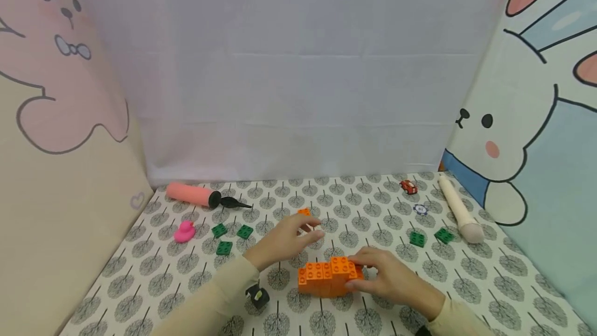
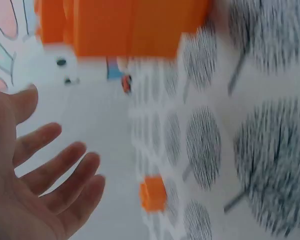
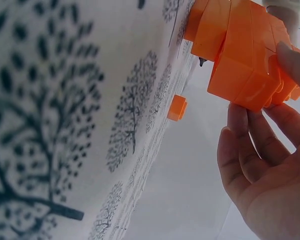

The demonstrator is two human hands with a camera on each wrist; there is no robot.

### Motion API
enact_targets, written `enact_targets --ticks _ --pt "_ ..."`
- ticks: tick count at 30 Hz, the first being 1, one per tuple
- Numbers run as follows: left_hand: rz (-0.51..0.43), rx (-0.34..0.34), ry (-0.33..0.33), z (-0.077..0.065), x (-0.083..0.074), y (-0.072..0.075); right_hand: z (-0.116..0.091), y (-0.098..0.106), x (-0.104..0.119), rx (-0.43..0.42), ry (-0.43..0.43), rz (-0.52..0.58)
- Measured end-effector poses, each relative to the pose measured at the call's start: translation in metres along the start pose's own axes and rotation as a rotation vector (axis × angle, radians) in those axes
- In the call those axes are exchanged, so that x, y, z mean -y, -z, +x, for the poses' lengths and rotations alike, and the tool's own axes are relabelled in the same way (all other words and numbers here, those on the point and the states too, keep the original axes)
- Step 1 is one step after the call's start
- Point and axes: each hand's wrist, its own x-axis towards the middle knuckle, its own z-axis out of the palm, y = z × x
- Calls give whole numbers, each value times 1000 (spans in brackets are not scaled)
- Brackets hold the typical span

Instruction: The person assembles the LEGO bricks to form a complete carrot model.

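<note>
Several orange toy bricks are joined into one block [image 1: 322, 279] close to the front of the table. My right hand [image 1: 384, 276] holds the right end of this block, thumb on one side and fingers on the other, as the right wrist view shows from low down. My left hand [image 1: 286, 240] is above the table behind the block, holding nothing, its fingers apart and gently bent. Beyond its fingers sits a single loose orange brick [image 1: 304, 212], also visible in the left wrist view as a small orange brick [image 2: 153, 193].
Green bricks lie left [image 1: 224, 248] and right [image 1: 417, 239]. A pink duck [image 1: 184, 232] and a pink cylinder with black end [image 1: 191, 195] are at left. A red toy car [image 1: 408, 186], a round chip [image 1: 421, 209] and a cream stick [image 1: 459, 209] are at right.
</note>
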Motion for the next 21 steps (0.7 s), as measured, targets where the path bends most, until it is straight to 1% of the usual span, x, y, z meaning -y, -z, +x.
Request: enact_targets --ticks 3,5,6,9,12,15,18,21 --pt "30 -106 81 15 22 5 0 0 1 14 -22 -1" --pt "53 -169 106 25 38 6 0 0 2 22 -39 -8" --pt "61 -192 120 30 45 6 0 1 2 23 -44 -13" --pt "75 -228 154 42 62 3 1 1 2 23 -53 -21" --pt "59 -224 194 46 75 -1 1 -1 3 27 -53 -19" --pt "46 -205 217 47 82 -5 1 -2 3 27 -43 -23" --pt "49 -182 211 49 84 -7 1 -1 3 17 -34 -36" --pt "50 -170 199 52 82 -8 1 0 3 9 -40 -55"
